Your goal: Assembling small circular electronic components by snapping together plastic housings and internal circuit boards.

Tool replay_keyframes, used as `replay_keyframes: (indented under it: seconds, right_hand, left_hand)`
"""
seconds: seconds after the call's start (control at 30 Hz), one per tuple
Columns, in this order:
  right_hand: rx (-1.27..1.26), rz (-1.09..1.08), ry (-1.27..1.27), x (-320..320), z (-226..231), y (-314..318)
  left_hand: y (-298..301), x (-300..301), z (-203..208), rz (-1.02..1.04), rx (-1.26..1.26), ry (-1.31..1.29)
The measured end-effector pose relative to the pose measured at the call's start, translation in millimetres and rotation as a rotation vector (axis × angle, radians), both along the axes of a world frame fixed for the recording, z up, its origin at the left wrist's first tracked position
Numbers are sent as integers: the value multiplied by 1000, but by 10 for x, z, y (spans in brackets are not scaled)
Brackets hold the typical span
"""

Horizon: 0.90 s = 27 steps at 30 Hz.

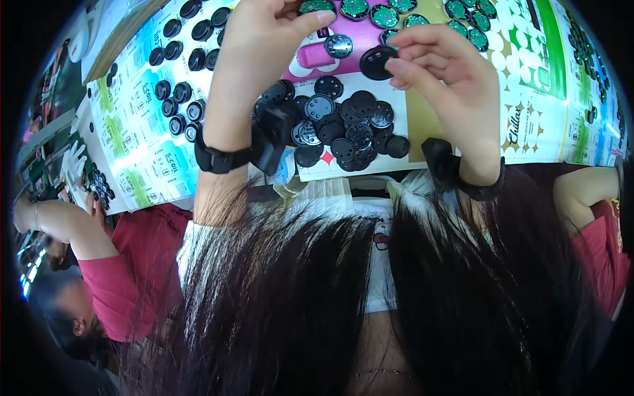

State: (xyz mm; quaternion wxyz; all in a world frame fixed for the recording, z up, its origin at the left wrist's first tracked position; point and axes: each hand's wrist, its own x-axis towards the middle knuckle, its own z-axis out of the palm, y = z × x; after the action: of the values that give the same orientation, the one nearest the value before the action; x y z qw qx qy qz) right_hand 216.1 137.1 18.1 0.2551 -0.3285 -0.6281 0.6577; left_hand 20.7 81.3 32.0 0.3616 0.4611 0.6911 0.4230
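My right hand (446, 66) pinches a round black disc cover (376, 64) with small holes between thumb and fingers. At the far edge of the picture, my left hand (281, 20) has its thumb against a round black case with a green circuit board (316, 6) in it; part of its fingers is cut off. Several more black cases with green boards (384, 16) lie beyond and between the hands. Just below these, a shiny round piece (339, 45) rests on the pink printed sheet. Nearer to me is a loose pile of black disc covers (360, 135), some glossy.
Several black round housings (197, 59) stand in groups on the printed sheets at the left. More green-board pieces (479, 21) lie at the far right. A person in a red sleeve (122, 290) sits at the left, another in red (602, 244) at the right. Both my wrists wear black bands (224, 158).
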Motion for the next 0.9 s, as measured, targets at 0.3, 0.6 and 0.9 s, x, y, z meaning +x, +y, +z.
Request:
replay_keyframes:
  seconds: [0.3, 0.6, 0.9]
  right_hand:
    - [51, -69, 34, 70, 7, 11]
    - [337, -127, 2, 37, 39, -31]
    - [780, -166, -29, -44, 28, -79]
  left_hand:
    - [-236, 446, 5, 75, 135, -578]
    - [-300, 567, -71, 87, 259, -593]
    - [-339, 508, -111, 139, 189, -692]
